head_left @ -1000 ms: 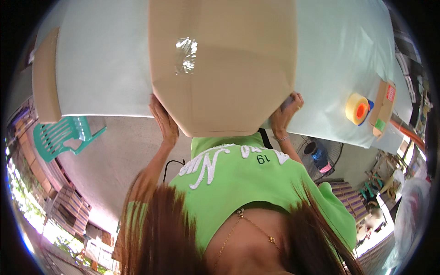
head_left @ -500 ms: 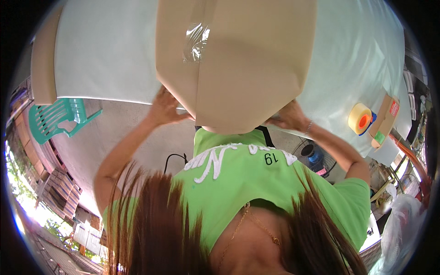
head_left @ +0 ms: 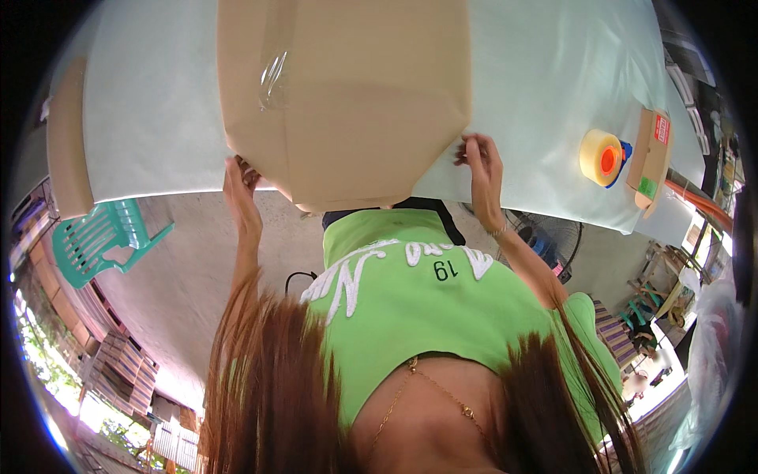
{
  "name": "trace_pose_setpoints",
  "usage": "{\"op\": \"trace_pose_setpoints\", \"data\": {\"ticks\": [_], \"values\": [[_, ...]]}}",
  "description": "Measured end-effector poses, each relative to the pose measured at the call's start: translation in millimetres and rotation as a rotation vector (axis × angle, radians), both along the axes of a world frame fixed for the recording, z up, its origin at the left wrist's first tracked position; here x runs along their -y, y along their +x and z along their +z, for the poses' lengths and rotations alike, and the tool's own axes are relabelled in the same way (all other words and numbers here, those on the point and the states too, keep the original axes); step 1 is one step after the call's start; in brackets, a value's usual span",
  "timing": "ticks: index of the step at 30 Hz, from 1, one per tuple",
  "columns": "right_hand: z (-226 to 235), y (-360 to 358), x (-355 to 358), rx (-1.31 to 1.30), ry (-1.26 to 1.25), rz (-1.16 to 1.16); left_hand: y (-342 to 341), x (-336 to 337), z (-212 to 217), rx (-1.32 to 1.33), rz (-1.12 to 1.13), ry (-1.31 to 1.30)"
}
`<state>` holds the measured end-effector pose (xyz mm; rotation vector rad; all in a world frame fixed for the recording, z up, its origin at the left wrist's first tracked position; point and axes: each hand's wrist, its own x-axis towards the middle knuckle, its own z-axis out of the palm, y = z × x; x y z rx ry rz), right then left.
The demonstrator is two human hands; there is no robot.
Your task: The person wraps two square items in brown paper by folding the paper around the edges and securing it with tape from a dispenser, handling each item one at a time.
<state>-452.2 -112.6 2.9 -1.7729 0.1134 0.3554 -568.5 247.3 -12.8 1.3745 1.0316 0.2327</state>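
Observation:
A large brown paper piece [head_left: 355, 110] lies before me, its two near corners angled inward to a narrow near end. Clear shiny tape [head_left: 275, 79] runs along a seam left of its middle. At the left angled corner, my left hand [head_left: 243, 186] has its fingers closed on the paper edge, the fingertips partly hidden. My right hand [head_left: 483, 170] is beside the right angled corner, fingers loosely bent and a little apart, nothing visible in them. Whether its fingertips touch the paper is hard to tell.
The pale-covered table [head_left: 545, 103] carries a tape roll with an orange core [head_left: 604, 158] and a small brown carton [head_left: 651, 158] at right. Another brown piece [head_left: 69, 150] is at the far left. A green plastic chair [head_left: 103, 241] and a fan [head_left: 545, 237] stand beyond the near edge.
The paper now appears farther left and its near end higher in view. Both hands have moved outward from the near end to the angled corners; the right hand has shifted up.

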Motion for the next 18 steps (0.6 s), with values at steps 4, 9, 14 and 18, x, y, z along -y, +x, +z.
{"op": "trace_pose_setpoints", "data": {"ticks": [4,9,14,18], "values": [[-8,22,-32,-0.446,0.268,-0.167,22,-9,-13,-0.061,-0.021,0.007],[0,-16,-32,-0.380,0.246,-0.089,-22,57,22,-0.186,-0.089,-0.232],[25,1,27,-0.536,-0.084,0.271,-29,-26,62,-0.415,-0.488,-0.140],[21,116,-2,0.514,-0.466,0.123,100,-47,86,-0.108,-0.604,0.784]]}}
